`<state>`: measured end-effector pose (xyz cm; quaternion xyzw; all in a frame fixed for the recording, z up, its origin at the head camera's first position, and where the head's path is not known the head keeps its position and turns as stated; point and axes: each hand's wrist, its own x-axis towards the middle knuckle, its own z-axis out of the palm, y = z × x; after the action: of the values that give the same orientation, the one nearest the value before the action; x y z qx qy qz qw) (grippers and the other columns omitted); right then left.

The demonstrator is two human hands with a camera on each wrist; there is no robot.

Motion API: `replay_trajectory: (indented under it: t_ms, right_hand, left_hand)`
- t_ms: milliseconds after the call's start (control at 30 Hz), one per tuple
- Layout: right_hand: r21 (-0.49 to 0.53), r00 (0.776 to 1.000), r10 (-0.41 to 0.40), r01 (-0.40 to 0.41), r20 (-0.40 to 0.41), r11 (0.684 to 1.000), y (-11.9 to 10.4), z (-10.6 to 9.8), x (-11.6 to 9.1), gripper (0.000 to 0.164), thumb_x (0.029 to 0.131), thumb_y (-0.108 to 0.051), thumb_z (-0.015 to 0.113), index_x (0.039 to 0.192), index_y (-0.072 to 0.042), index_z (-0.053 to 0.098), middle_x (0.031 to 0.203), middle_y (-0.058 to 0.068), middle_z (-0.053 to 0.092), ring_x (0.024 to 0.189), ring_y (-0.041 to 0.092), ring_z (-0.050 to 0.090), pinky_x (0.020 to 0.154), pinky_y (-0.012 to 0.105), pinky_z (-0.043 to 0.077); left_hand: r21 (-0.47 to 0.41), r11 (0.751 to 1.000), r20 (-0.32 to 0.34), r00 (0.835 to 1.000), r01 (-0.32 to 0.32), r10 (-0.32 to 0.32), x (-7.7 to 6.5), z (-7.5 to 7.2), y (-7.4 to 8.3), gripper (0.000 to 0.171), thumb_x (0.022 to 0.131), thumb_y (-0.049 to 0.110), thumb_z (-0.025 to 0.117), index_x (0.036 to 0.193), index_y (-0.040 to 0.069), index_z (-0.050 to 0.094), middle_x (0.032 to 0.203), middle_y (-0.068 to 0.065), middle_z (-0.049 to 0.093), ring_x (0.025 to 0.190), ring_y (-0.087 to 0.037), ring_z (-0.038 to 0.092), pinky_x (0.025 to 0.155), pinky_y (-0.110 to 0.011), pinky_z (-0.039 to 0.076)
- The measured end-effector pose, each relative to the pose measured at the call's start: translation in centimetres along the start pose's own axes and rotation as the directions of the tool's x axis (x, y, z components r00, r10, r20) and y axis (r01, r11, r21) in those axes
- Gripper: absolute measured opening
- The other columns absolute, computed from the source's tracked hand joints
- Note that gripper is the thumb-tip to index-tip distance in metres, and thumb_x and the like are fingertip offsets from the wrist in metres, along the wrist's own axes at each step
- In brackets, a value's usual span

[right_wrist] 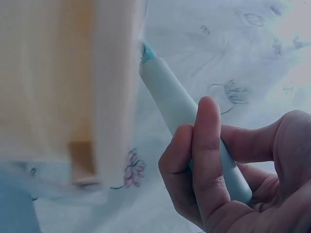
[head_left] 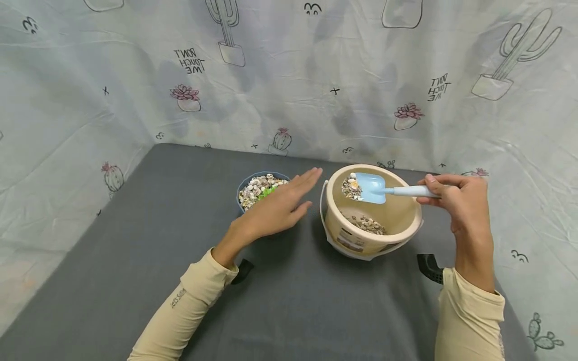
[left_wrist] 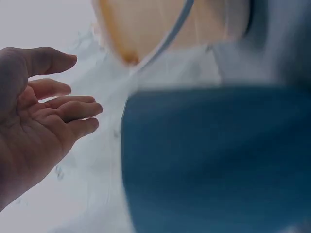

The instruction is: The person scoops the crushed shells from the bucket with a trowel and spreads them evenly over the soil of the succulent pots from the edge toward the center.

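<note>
My right hand (head_left: 465, 200) grips the pale handle of a light-blue toy shovel (head_left: 372, 188). Small shells and pebbles (head_left: 351, 187) lie on the shovel's blade, which is over the mouth of a cream bucket (head_left: 331, 210). More pebbles (head_left: 368, 225) cover part of the bucket's floor. In the right wrist view the fingers wrap the handle (right_wrist: 170, 92) beside the bucket wall. My left hand (head_left: 280, 203) holds nothing, its fingers extended in the air between the bucket and a blue bowl (head_left: 239, 193). That bowl is full of shells with something bright green among them, partly hidden by the hand.
A grey cloth (head_left: 113, 250) covers the table. Behind and beside it hangs a pale curtain (head_left: 271, 75) printed with cacti. The bucket's white handle (head_left: 323, 205) hangs down around its front. Black wrist mounts (head_left: 430, 268) stick out near both sleeves.
</note>
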<state>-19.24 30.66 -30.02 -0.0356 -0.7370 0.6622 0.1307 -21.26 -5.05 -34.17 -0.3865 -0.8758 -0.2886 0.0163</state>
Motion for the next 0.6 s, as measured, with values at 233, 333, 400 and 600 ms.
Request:
replay_trajectory:
  t_ms: [233, 333, 400, 600]
  right_hand:
    - [0.126, 0.999, -0.033, 0.031, 0.014, 0.991, -1.5, 2.5, -0.5, 0.031, 0.097, 0.004, 0.068, 0.076, -0.013, 0.083, 0.073, -0.003, 0.078, 0.055, 0.012, 0.074, 0.057, 0.023, 0.062]
    - [0.162, 0.998, -0.04, 0.033, 0.046, 0.986, -1.8, 4.6, -0.6, 0.028, 0.096, 0.005, 0.069, 0.076, -0.011, 0.083, 0.075, -0.001, 0.078, 0.059, 0.012, 0.076, 0.059, 0.024, 0.062]
    - [0.177, 0.996, -0.045, 0.032, 0.071, 0.984, -1.8, 6.2, -0.7, 0.028, 0.095, 0.006, 0.069, 0.076, -0.009, 0.082, 0.076, 0.0, 0.078, 0.061, 0.012, 0.076, 0.059, 0.024, 0.063]
    - [0.102, 0.988, -0.041, 0.025, 0.149, 0.994, -1.4, 10.1, -1.1, 0.032, 0.097, 0.005, 0.067, 0.074, -0.014, 0.081, 0.076, -0.003, 0.077, 0.056, 0.011, 0.074, 0.062, 0.023, 0.063]
  left_hand:
    - [0.025, 0.976, -0.01, 0.976, 0.218, -0.218, -3.4, -4.0, -3.0, 0.07, 0.109, 0.015, 0.051, 0.169, 0.008, 0.014, 0.176, -0.015, 0.017, 0.156, -0.033, 0.039, 0.134, -0.053, 0.018]
    - [0.038, 0.942, 0.012, 0.943, 0.333, -0.334, -4.6, -5.2, -4.2, 0.084, 0.107, 0.03, 0.062, 0.169, 0.009, 0.01, 0.175, -0.02, 0.015, 0.157, -0.039, 0.036, 0.133, -0.06, 0.017]
    - [0.056, 0.918, 0.039, 0.918, 0.392, -0.394, -5.1, -5.4, -4.8, 0.102, 0.098, 0.043, 0.073, 0.17, 0.013, 0.007, 0.175, -0.023, 0.013, 0.162, -0.045, 0.02, 0.131, -0.064, 0.017]
    - [0.093, 0.907, 0.114, 0.9, 0.412, -0.421, -5.5, -4.1, -6.2, 0.129, 0.079, 0.056, 0.088, 0.171, 0.023, 0.004, 0.174, -0.029, 0.009, 0.159, -0.055, 0.013, 0.127, -0.072, 0.017]
